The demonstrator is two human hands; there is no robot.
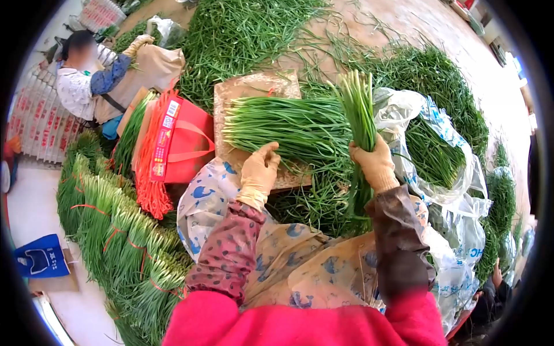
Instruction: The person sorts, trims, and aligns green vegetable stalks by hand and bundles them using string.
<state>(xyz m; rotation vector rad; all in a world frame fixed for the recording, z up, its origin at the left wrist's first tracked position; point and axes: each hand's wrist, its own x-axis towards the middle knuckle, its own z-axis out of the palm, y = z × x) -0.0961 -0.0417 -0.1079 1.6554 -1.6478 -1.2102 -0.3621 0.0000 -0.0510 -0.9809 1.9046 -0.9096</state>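
Note:
My right hand (pixel 374 162), in a pale glove, is wrapped round an upright bunch of garlic chives (pixel 360 109). The cut ends point up and the leaves hang below the fist. In front of me a thick layer of garlic chives (pixel 283 124) lies sideways on a worn board (pixel 254 86), pale ends to the left. My left hand (pixel 259 173), gloved too, is at the near edge of that layer. Its fingers are curled together; whatever is between the fingertips is too small to make out.
A red bag (pixel 193 130) with orange-red ties (pixel 156 167) stands left of the board. Tied bundles of chives (pixel 115 225) line the left side. Loose chives (pixel 242 40) are heaped beyond. A clear plastic bag (pixel 404 115) holds more at right. Another person (pixel 86 86) sits at upper left.

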